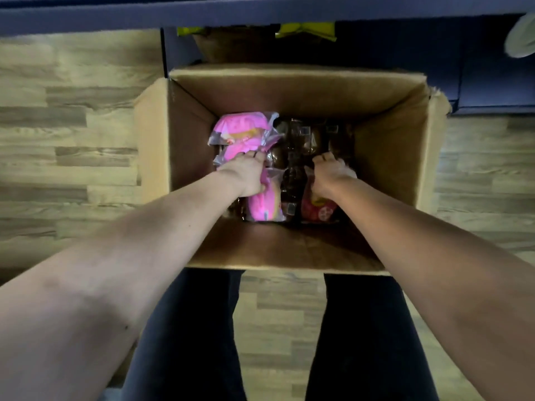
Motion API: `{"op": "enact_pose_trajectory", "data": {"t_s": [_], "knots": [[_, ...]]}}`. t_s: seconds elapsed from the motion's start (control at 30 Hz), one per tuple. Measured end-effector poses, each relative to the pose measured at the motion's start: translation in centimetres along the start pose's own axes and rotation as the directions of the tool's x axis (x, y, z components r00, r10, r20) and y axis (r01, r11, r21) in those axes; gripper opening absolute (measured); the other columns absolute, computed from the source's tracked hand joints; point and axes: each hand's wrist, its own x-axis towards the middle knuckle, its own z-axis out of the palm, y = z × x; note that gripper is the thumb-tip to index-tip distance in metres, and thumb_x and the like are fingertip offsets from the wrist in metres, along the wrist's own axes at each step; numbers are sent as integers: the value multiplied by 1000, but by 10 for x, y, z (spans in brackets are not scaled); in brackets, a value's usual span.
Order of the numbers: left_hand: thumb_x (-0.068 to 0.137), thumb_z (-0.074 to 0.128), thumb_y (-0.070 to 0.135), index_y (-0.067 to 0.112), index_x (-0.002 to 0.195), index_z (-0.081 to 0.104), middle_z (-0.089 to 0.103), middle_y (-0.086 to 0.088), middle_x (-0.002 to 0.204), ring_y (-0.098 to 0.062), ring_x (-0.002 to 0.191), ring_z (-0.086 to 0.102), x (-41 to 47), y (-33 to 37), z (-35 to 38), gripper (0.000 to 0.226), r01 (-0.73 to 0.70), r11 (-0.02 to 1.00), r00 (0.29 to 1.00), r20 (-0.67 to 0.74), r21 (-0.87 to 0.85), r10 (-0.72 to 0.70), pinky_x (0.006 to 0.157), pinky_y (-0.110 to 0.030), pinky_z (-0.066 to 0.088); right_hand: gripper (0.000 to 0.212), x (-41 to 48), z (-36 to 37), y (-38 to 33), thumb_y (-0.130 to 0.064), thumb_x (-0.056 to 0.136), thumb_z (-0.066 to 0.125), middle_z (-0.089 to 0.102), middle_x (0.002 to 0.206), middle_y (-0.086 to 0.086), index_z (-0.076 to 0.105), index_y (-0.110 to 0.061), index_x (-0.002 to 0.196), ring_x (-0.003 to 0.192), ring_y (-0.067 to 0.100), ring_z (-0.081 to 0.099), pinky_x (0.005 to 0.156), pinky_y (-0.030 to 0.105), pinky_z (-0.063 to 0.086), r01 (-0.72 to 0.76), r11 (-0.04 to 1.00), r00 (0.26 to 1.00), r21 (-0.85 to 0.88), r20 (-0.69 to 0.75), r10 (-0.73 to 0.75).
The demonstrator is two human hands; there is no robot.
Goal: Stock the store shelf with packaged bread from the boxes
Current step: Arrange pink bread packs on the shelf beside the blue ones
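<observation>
View down from my head. Nearest are my legs [185, 342] in dark trousers, on the wood-pattern floor [72, 125]. Both bare forearms reach forward into the open box [289, 91], which stands on the floor just ahead of my legs. The bread lies packed at the bottom of the box.

My left hand [246, 176] grasps a pink pack [265, 204], thumb curled against it and fingertips touching a second pink pack [243, 131] farther in. My right hand [330, 178] is bent down over a red pack [318, 211]; I cannot tell whether it grips. Brown packs [307, 140] fill the space between and beyond the hands.

Beyond the box is the dark blue shelf [260, 13], with yellow-green packs [307, 31] under its top board. A blurred white object [521, 39] is at far right.
</observation>
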Motion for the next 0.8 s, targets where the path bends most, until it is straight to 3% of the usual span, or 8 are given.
{"op": "enact_pose_trajectory", "data": {"t_s": [0.1, 0.2, 0.27, 0.37, 0.43, 0.53, 0.63, 0.8], "knots": [[87, 62, 28, 12, 151, 12, 21, -13, 155, -31, 141, 24, 24, -3, 25, 83, 7, 999, 999, 43, -49, -5, 113, -44, 29, 75, 25, 18, 9, -13, 87, 64, 17, 153, 9, 21, -13, 148, 139, 32, 27, 107, 45, 36, 3, 1000, 999, -8, 48, -2], [85, 64, 25, 11, 149, 15, 24, -15, 152, -33, 141, 22, 26, 2, 51, 81, 46, 999, 997, 54, -15, -45, 115, -45, 24, 84, 34, 31, 9, -18, 85, 69, 18, 153, 10, 15, -18, 150, 140, 32, 24, 111, 47, 31, 45, 988, 994, -148, 101, -30], [84, 65, 22, 11, 144, 25, 30, -17, 145, -34, 136, 26, 22, 4, 63, 73, 62, 996, 998, 10, 63, -63, 112, -45, 24, 66, 33, 35, 8, -18, 91, 60, 29, 149, 13, 25, -16, 147, 136, 33, 31, 111, 51, 29, 7, 985, 994, -175, 108, 12], [85, 63, 18, 17, 142, 32, 34, -16, 140, -32, 133, 28, 15, 3, 66, 64, 83, 989, 997, -21, 123, -81, 111, -45, 26, 39, 25, 38, 9, -9, 95, 51, 48, 135, 15, 47, -7, 134, 122, 31, 49, 100, 43, 45, 16, 981, 992, -194, 124, 9], [85, 64, 17, 16, 140, 34, 34, -14, 138, -32, 132, 32, 12, 4, 60, 63, 74, 988, 997, 2, 137, -75, 107, -45, 33, 37, 17, 37, 9, -12, 93, 55, 50, 132, 13, 52, -8, 131, 118, 29, 52, 91, 38, 49, 17, 987, 994, -157, 106, -1], [85, 65, 21, 14, 135, 41, 48, -11, 130, -30, 119, 51, 1, 7, 47, 56, 78, 994, 995, 53, 76, -82, 88, -39, 48, 40, 1, 27, 8, -21, 93, 57, 55, 126, 9, 51, -14, 131, 112, 27, 56, 76, 36, 47, 36, 992, 992, -124, 122, -21], [86, 63, 21, 13, 130, 44, 58, -9, 120, -28, 108, 58, -15, 11, 32, 48, 100, 992, 994, 27, 76, -103, 75, -34, 47, 42, -18, 9, 6, -24, 93, 57, 56, 125, 9, 47, -14, 133, 110, 28, 57, 70, 35, 44, 25, 990, 995, -142, 99, -11], [86, 60, 22, 10, 124, 47, 60, -10, 114, -29, 104, 60, -57, 25, -6, 41, 107, 991, 994, -25, 76, -106, 82, -37, 51, 33, -61, -34, 3, -18, 91, 58, 59, 117, 8, 52, -13, 123, 103, 26, 60, 72, 35, 48, 32, 997, 999, -70, 25, -31]]}}
